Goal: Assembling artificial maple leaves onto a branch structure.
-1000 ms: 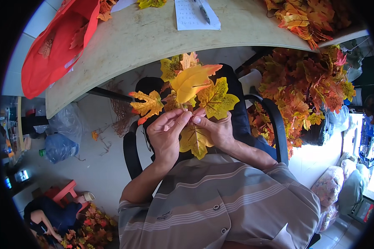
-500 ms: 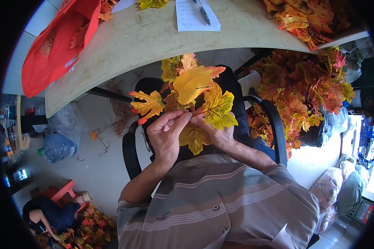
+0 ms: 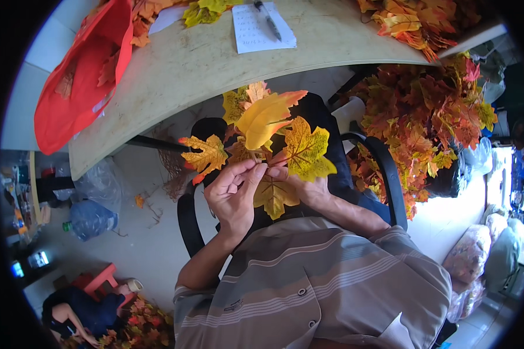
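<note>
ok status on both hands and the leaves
Left hand and right hand pinching leaf spray at its base. Speckled yellow leaf partly covers right hand. Table beyond.

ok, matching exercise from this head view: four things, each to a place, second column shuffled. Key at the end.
Things
1. pen
2. spray of yellow leaves
3. red fabric
4. big leaf cluster

Places
A. at the left end of the table, partly past its edge
B. beyond the chair's right armrest
C. lying on a white sheet of paper
D. at the fingertips of the left hand and right hand

Pairs
1-C
2-D
3-A
4-B
</note>
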Action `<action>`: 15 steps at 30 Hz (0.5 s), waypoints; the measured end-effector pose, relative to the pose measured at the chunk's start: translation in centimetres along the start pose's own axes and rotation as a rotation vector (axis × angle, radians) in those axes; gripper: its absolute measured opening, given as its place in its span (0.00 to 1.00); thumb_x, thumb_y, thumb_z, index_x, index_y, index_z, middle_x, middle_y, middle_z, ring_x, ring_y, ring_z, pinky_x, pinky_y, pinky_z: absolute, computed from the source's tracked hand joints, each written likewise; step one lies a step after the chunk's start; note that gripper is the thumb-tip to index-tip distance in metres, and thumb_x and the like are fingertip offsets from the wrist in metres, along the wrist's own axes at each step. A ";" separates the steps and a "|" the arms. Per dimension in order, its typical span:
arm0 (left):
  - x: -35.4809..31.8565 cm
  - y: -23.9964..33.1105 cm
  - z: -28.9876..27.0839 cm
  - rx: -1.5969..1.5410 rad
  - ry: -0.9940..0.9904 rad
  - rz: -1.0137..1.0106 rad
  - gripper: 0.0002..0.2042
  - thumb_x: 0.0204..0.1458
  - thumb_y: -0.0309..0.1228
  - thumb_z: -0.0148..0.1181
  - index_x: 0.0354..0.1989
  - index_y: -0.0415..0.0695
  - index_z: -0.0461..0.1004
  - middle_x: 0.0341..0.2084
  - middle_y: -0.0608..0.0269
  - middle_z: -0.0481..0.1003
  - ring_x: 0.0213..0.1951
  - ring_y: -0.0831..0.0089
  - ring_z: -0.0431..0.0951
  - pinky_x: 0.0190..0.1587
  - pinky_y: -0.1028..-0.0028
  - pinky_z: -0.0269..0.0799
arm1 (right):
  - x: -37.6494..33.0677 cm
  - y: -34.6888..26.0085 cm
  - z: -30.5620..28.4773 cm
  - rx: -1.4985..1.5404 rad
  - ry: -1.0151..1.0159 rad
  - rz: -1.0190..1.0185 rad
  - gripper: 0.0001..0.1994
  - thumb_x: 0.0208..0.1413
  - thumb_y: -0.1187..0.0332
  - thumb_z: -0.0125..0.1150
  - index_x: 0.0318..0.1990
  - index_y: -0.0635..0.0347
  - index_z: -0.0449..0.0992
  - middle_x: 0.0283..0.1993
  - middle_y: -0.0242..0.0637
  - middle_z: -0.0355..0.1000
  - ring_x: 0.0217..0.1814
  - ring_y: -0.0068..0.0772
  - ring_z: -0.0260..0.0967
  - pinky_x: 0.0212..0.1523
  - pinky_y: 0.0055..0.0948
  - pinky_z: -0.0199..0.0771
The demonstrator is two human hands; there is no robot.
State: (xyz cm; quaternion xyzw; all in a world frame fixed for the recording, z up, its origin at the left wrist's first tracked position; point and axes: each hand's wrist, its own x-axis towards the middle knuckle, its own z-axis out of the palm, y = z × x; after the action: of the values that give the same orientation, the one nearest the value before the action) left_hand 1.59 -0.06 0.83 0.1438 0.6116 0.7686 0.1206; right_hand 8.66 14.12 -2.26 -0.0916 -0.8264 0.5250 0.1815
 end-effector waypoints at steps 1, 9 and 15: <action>0.1 0.2 0.1 0.017 0.000 0.042 0.08 0.48 0.15 0.63 0.37 0.30 0.75 0.32 0.57 0.77 0.35 0.77 0.78 0.39 0.80 0.75 | -0.2 1.0 0.5 0.162 0.075 0.015 0.13 0.50 0.62 0.68 0.41 0.56 0.79 0.32 0.34 0.78 0.32 0.25 0.76 0.35 0.26 0.74; 0.6 2.0 2.0 0.128 -0.113 0.234 0.08 0.49 0.15 0.62 0.38 0.31 0.74 0.35 0.56 0.77 0.37 0.75 0.77 0.43 0.79 0.74 | 0.1 -2.5 -1.6 0.651 0.146 0.202 0.15 0.44 0.68 0.73 0.38 0.64 0.78 0.34 0.34 0.78 0.34 0.22 0.75 0.38 0.23 0.75; 0.2 2.7 4.1 0.113 -0.091 0.205 0.07 0.48 0.15 0.63 0.36 0.30 0.75 0.33 0.56 0.77 0.36 0.75 0.77 0.43 0.78 0.73 | -0.4 -2.8 -2.8 0.624 0.187 0.101 0.10 0.47 0.74 0.69 0.38 0.64 0.79 0.35 0.34 0.79 0.35 0.20 0.75 0.38 0.21 0.75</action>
State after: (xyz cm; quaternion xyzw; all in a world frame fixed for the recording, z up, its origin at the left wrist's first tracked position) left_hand 2.85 3.14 4.39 0.2468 0.6300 0.7339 0.0607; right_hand 10.22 15.10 1.25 -0.1202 -0.5998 0.7506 0.2497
